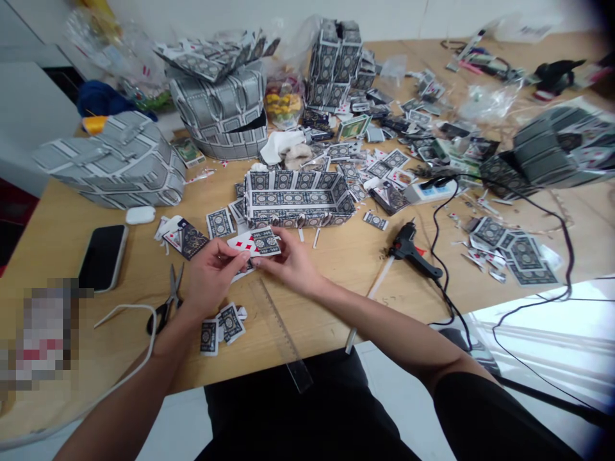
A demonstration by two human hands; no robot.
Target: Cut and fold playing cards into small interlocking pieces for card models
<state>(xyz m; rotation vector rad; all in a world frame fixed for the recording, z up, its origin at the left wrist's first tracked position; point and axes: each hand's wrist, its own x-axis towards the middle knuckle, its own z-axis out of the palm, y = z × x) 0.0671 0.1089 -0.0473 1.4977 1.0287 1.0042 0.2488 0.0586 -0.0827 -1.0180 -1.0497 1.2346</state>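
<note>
Both hands grip a playing card [262,242] that shows red diamonds on its left part and a dark patterned back on its right part. My left hand [214,269] pinches the left end between thumb and fingers. At the right end, my right hand [293,262] has thumb and fingers closed on the same piece. Whether it is one folded card or two overlapping ones, I cannot tell. Just beyond the hands sits an open rectangular box made of cards [298,200]. Below my left hand lie several loose cards [231,323], and scissors [172,294] lie beside the left wrist.
A black glue gun [410,250] with a cable rests to the right. A clear ruler [283,333] juts over the table's front edge. On the left lie a phone [103,257] and a white case [140,215]. Woven card baskets [218,105] and scattered cards fill the back.
</note>
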